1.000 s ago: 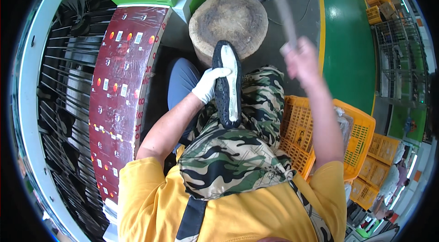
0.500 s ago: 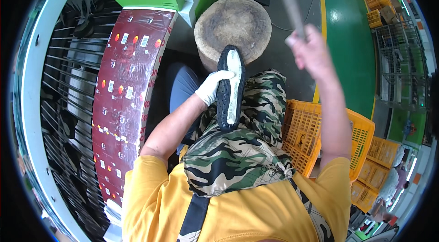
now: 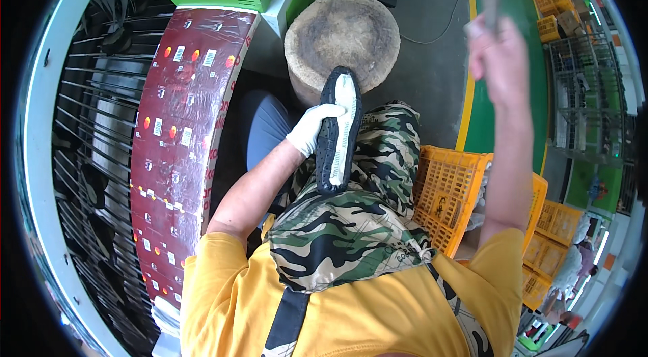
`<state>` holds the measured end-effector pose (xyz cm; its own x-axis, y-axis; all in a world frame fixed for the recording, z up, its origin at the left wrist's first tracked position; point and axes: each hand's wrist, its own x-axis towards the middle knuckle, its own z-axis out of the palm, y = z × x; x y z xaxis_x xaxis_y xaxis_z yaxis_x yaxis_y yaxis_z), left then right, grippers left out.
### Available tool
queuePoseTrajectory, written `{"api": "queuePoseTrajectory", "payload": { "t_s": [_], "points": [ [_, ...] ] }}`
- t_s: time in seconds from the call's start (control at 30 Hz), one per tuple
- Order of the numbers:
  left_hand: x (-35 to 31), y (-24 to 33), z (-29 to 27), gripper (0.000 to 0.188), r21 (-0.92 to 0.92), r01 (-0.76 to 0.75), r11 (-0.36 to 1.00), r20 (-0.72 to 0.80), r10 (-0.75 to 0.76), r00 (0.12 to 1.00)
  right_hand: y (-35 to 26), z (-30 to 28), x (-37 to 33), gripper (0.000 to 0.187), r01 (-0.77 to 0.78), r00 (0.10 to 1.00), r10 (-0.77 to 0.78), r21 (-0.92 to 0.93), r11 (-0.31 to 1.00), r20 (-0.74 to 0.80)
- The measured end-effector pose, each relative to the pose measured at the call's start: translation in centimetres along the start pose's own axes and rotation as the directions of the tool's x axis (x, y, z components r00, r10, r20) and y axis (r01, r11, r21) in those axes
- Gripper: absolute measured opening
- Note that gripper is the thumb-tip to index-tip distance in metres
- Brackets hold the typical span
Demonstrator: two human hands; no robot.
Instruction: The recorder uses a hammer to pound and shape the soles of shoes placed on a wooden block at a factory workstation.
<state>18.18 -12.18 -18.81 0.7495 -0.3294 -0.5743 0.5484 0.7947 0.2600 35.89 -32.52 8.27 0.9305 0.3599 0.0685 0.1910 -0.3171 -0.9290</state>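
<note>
One squat, round, pale-brown wooden stump [image 3: 337,26] stands just beyond a long, black, shoe-shaped piece [image 3: 341,141] with a white strip down its middle, whose far tip overlaps the stump's near edge in view, though contact cannot be told. A blurred, greyish, stick-like handle [image 3: 491,3] is clasped in the bare, raised right hand [image 3: 503,60]. The white-gloved left hand [image 3: 311,129] grips the shoe-shaped piece by its left side, thumb on the strip. Good work likely means bracing the tip firmly and keeping that thumb out of the handle's path
</note>
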Motion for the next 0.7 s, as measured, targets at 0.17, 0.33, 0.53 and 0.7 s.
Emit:
{"api": "queuePoseTrajectory", "payload": {
  "t_s": [0.17,0.33,0.53,0.7],
  "points": [
    [0.6,-0.3,0.0,0.033,-0.03,-0.008,1.0,0.02,0.008,1.0,3.8,3.7,-1.2,0.011,0.319,0.905,-0.217,0.247,0.915,-0.366],
    [0.6,-0.5,0.5,0.034,-0.015,-0.075,0.997,-0.042,0.074,0.996,10.1,4.5,-4.7,0.021,-0.106,0.906,0.265,-0.43,0.897,0.33],
    [-0.6,-0.2,0.4,0.037,-0.023,-0.051,0.998,-0.014,0.051,0.999,-2.5,0.1,-0.7,0.017,0.262,0.956,-0.25,0.061,0.963,-0.151],
    [0.0,0.0,0.6,0.037,0.032,-0.037,0.999,0.006,0.037,0.999,11.4,4.7,-5.8,0.015,0.016,1.0,-0.014,-0.3,0.954,0.007]
  ]
}}
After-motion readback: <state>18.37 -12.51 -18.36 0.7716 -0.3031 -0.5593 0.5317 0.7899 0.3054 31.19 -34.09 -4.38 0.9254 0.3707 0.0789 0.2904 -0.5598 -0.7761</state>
